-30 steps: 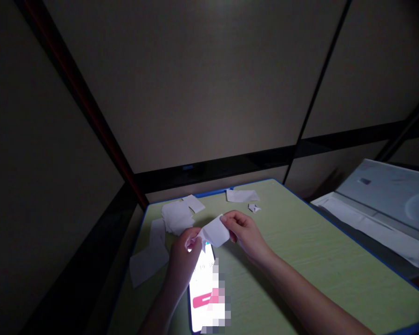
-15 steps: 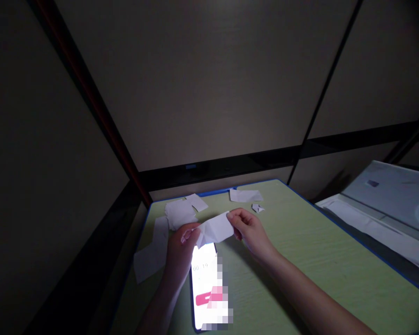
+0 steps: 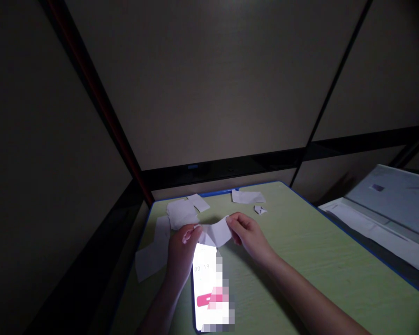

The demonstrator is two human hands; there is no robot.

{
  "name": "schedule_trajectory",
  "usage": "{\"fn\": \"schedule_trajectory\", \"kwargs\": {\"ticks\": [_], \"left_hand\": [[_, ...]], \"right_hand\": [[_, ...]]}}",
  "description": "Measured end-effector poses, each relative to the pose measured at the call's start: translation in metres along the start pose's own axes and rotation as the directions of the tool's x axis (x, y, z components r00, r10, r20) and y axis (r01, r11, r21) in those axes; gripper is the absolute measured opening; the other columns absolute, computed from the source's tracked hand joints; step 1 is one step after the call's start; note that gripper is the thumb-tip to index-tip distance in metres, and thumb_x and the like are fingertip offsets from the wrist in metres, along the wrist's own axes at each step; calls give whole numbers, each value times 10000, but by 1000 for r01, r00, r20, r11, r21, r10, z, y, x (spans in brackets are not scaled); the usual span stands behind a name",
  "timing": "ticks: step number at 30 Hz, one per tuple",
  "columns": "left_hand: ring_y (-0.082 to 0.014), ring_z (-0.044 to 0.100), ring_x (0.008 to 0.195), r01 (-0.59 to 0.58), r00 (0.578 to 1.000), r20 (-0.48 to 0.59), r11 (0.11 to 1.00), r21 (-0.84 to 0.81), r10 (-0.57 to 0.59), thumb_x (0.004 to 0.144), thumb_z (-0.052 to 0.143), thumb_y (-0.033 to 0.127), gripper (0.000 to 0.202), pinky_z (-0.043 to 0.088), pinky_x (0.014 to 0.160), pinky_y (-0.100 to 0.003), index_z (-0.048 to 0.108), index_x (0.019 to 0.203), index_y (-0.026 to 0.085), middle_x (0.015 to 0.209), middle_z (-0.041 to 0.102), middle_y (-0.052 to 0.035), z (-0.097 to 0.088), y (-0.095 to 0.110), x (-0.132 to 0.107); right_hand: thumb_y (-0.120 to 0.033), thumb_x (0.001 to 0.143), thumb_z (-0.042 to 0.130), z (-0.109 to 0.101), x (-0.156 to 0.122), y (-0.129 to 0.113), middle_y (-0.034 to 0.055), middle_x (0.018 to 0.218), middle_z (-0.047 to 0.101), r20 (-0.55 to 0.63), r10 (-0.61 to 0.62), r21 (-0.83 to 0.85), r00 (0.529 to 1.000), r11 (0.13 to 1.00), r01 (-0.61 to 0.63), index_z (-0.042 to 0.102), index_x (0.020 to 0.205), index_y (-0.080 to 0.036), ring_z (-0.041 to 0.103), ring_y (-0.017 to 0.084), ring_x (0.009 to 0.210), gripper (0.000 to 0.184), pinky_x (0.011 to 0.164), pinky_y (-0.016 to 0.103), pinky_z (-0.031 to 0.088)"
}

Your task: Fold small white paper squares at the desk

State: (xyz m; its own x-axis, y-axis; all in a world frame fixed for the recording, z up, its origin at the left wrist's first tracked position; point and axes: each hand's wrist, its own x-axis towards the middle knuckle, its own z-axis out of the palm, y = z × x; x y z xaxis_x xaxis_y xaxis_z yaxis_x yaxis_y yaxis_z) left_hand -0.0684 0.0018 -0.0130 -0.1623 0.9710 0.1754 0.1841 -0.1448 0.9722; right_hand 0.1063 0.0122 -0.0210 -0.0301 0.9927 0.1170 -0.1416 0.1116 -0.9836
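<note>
A small creased piece of white paper is stretched between my hands, above the top end of a lit phone. My left hand is closed on its left end, thumb on top. At the right end, my right hand pinches the upper corner between thumb and fingers. The paper sags into a bend at its middle. Just beyond my left hand lies a stack of white paper pieces. More white sheets lie to the left, partly hidden by that hand.
A green table with a blue edge carries everything. Near its far edge lie a paper strip and a small folded paper piece. A white box-like object stands beyond the right edge. Wall panels rise behind.
The paper between my hands has gone from fairly flat to bent in the middle, its left end turned. My hands stay nearly in place, and the view has shifted slightly.
</note>
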Motion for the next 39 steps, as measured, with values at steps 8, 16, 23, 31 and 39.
{"fn": "schedule_trajectory", "kwargs": {"ticks": [8,16,23,31,39], "left_hand": [[-157,581,631,-25,994,-104,1000,10,26,713,604,367,221,430,557,-222,622,699,147,627,628,-12,-4,1,2],[-161,619,756,-18,997,-71,993,-115,9,701,637,334,259,464,634,-214,626,904,174,798,676,-23,-6,5,0],[-161,625,734,1,999,-45,990,-139,-7,707,640,308,336,470,607,-210,561,1007,181,726,656,-10,-6,9,-2],[-143,590,646,-65,998,-17,997,52,66,740,575,295,157,461,486,-189,611,828,170,724,623,-15,1,7,-6],[-100,518,458,8,979,204,999,-34,-1,721,561,244,119,422,413,-190,582,768,138,553,539,30,8,13,-10]], "right_hand": [[-478,778,529,3,-1,1,-80,395,399,12,-20,-42,1000,999,21,437,593,-195,325,71,354,351,378,209,220],[-485,779,524,2,1,5,-80,383,400,18,7,-25,1000,1000,-7,431,591,-195,321,69,340,358,370,207,212],[-468,792,520,-2,3,5,-76,394,405,6,-4,-31,1000,999,5,443,600,-192,328,70,348,344,374,208,222],[-472,790,513,-5,6,7,-80,421,391,-28,5,-29,1000,1000,-5,439,614,-191,340,66,351,340,356,192,237],[-478,779,517,-15,13,15,-76,440,377,-58,10,-80,998,997,-15,430,609,-192,325,68,356,344,344,193,224]]}}
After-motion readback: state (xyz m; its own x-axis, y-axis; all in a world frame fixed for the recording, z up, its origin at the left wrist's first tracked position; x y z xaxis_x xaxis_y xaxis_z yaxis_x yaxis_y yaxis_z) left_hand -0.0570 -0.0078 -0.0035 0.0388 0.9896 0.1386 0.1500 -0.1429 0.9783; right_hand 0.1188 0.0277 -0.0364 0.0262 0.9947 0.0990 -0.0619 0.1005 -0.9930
